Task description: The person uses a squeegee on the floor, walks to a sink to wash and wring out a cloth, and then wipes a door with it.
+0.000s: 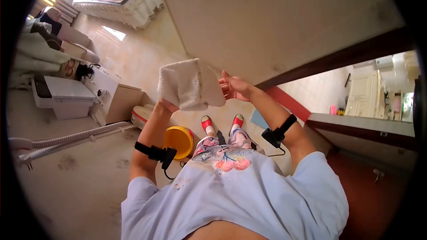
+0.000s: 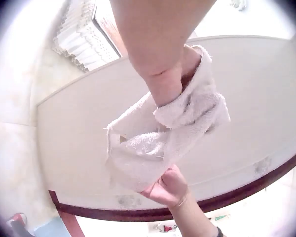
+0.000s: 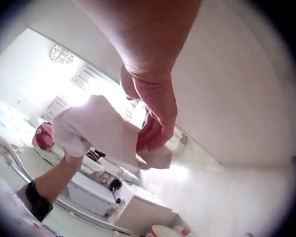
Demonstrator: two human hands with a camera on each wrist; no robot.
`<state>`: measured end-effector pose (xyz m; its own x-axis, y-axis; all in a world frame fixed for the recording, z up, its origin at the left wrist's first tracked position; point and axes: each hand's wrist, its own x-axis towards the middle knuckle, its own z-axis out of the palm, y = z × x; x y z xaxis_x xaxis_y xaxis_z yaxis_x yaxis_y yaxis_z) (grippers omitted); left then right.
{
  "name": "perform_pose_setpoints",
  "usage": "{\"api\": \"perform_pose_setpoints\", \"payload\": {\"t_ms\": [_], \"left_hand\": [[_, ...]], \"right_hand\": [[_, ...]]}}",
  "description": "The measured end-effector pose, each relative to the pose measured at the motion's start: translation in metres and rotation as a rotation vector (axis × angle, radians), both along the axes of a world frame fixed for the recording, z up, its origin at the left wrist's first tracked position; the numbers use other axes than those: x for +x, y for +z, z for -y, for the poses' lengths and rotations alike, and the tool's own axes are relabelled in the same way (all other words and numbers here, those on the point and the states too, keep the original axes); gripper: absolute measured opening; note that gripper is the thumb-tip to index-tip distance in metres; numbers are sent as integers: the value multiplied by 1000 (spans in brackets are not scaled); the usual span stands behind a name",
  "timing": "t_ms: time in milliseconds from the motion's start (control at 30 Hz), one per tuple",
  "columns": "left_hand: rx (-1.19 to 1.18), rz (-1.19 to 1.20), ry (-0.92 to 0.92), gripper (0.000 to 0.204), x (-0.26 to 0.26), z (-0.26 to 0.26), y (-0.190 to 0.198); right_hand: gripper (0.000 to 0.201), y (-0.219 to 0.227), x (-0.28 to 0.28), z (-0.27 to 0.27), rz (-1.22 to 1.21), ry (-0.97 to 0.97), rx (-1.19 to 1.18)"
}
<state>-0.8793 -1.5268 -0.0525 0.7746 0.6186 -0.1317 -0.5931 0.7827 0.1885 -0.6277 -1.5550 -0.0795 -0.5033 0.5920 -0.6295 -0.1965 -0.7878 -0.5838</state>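
A white terry cloth (image 1: 184, 82) is held up in front of the body, folded with loose layers. My left hand (image 1: 168, 106) reaches inside it, so the fingers are hidden under the fabric. The left wrist view shows the cloth (image 2: 187, 111) wrapped about that hand, with a gaping fold (image 2: 133, 131) beside it. At the cloth's other edge is my right hand (image 1: 235, 88), thumb raised apart and fingers bent. In the right wrist view the fingers (image 3: 157, 136) of this hand curl over the cloth's edge.
A yellow bucket (image 1: 179, 142) stands on the floor by the feet in red slippers (image 1: 207, 123). A white cabinet (image 1: 118, 100) and a white printer-like box (image 1: 64, 91) are at the left. A pale wall panel (image 1: 275, 22) rises ahead, and a bed (image 1: 120, 4) lies beyond.
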Motion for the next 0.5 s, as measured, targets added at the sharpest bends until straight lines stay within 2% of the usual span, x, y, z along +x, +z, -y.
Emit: {"api": "perform_pose_setpoints", "payload": {"t_ms": [67, 133, 200, 267, 333, 400, 433, 500], "left_hand": [[66, -17, -8, 45, -1, 2, 2], [444, -288, 3, 44, -4, 3, 2], [484, -347, 26, 44, -5, 4, 10], [173, -172, 26, 44, 2, 1, 21], [239, -169, 0, 44, 11, 1, 31], [255, -149, -30, 44, 15, -3, 35], [237, -131, -44, 43, 17, -6, 31], [222, -153, -56, 43, 11, -6, 14]], "right_hand": [[66, 4, -3, 13, -93, -51, -16], [61, -9, -2, 24, -217, -47, -115], [57, -18, -1, 34, -279, -36, -139], [53, -17, 2, 36, -262, -43, -101], [48, 14, -1, 42, -159, -16, -120], [43, 17, 1, 48, -49, 99, -70], [38, 14, 0, 49, -118, 140, -48], [38, 14, 3, 49, -104, 84, -53]]}}
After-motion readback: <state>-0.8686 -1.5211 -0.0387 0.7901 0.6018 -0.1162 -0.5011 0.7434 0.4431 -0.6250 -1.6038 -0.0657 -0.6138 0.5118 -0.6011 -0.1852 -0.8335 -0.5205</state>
